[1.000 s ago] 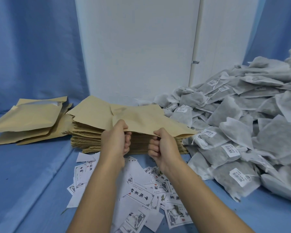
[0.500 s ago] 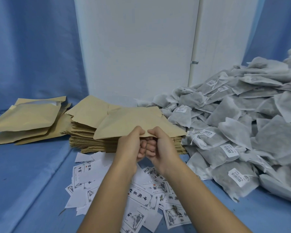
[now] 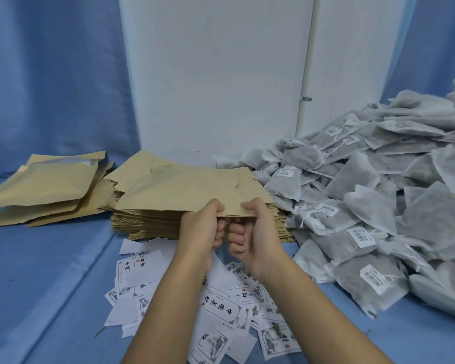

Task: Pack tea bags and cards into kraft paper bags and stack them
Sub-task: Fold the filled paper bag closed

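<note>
Head view: the heap of tea bags (image 3: 373, 219) runs off the right edge of the frame, so its full extent cannot be judged, and the print on its white barcode labels is too small to read. Both forearms cross the scattered cards (image 3: 221, 308) and hide a good part of them; the cards that show lie loose and overlapping on the blue counter (image 3: 37, 285), some printed face up, some blank. The stack of kraft paper bags (image 3: 147, 224) stands at centre, just behind the cards and touching the foot of the tea bag heap; the bags in it lie flat. To its left a smaller pile of kraft bags (image 3: 42, 185) lies fanned out on the counter, the top one showing a pale strip at its mouth; what these hold cannot be seen. One kraft bag (image 3: 184, 195) is raised just above the stack, and whether its mouth is open or anything is inside cannot be told. The left hand (image 3: 202, 227) and right hand (image 3: 252, 232) sit close together, knuckles nearly touching, each pinching the near edge of this bag with thumb on top and curled fingers underneath. A white panel (image 3: 216, 74) and a blue curtain (image 3: 50, 74) stand behind.
</note>
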